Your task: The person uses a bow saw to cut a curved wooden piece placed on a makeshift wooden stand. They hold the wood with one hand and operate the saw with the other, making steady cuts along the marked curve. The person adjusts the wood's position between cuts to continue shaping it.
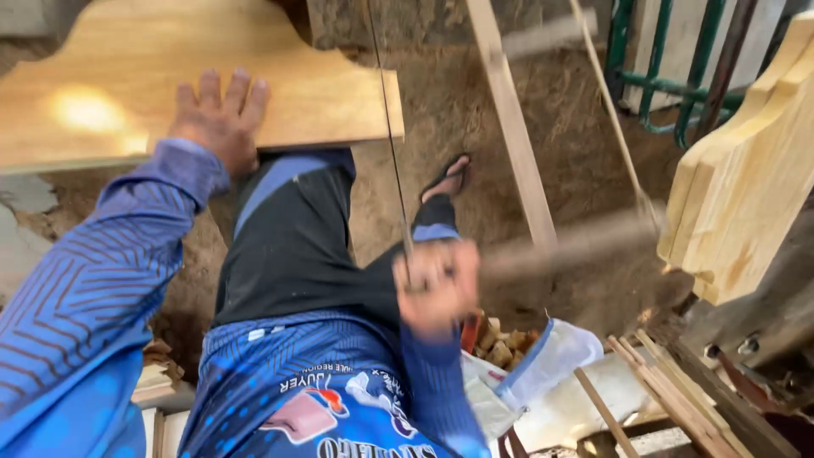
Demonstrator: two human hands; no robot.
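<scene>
My left hand [222,119] lies flat, fingers spread, on a curved-edged wooden board [127,102] at the upper left. My right hand [437,284], blurred by motion, grips the wooden frame of a bow saw [560,246]. The thin saw blade [388,127] runs upward from my fist past the board's right edge. My knee in black shorts [288,246] is pressed up under the board. My foot in a sandal [448,180] rests on the dirt ground.
Several shaped pale wooden boards [746,178] stand stacked at the right. A green metal grille [670,76] is behind them. A white sack with wood offcuts [526,365] lies below my right hand. Thin wooden strips [670,390] lie at lower right.
</scene>
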